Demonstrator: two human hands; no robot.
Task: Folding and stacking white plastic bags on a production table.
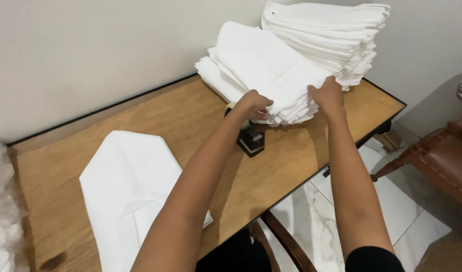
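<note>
Fingers (263, 107) of the left hand (253, 105) curl over the near edge of a stack of white folded cloths (261, 70), grasping the top layers, while the right hand (327, 94) grips the same stack's right corner. It sits at the far right of the wooden tabletop (190, 121), against a taller white pile (331, 35) by the wall. A dark tape dispenser (250, 139) stands just below the left hand. One folded white piece (125, 186) lies near left.
</note>
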